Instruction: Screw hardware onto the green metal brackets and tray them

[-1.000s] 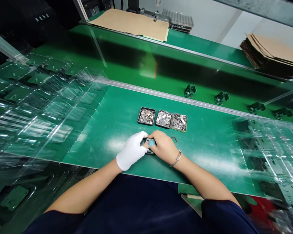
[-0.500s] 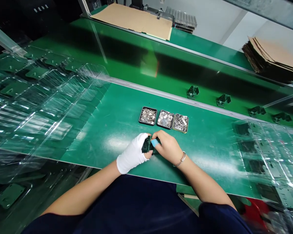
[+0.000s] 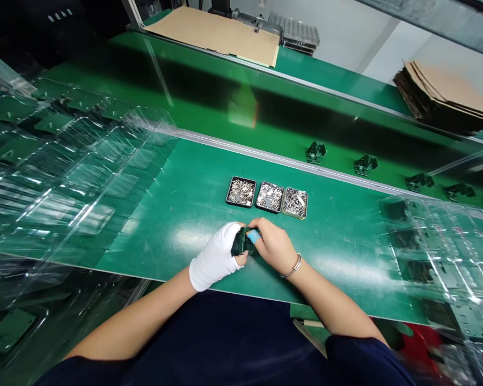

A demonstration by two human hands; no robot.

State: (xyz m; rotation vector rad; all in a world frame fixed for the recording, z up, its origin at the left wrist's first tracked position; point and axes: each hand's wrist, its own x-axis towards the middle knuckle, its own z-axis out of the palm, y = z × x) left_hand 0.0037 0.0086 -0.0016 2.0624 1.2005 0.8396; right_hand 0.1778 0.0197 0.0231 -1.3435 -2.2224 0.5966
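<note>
Between both hands, low over the green bench, is a dark green circuit board assembly, partly covered by fingers. My left hand, in a white glove with bare fingertips, is closed on its left side. My right hand pinches at its right side; a blue cover wraps one finger or the thumb. Whether a small part sits in that pinch is hidden. Just beyond the hands stand three small square trays of tiny metal parts: a left tray, a middle tray and a right tray.
Clear plastic trays with green boards fill the left side; more plastic trays with boards lie at right. Beyond a metal rail, several assemblies stand in a row. Cardboard sheets are stacked at back right.
The view has shifted slightly, so the scene sits a little further left. Both hands stay on the circuit board assembly, with only a slight change in the fingers.
</note>
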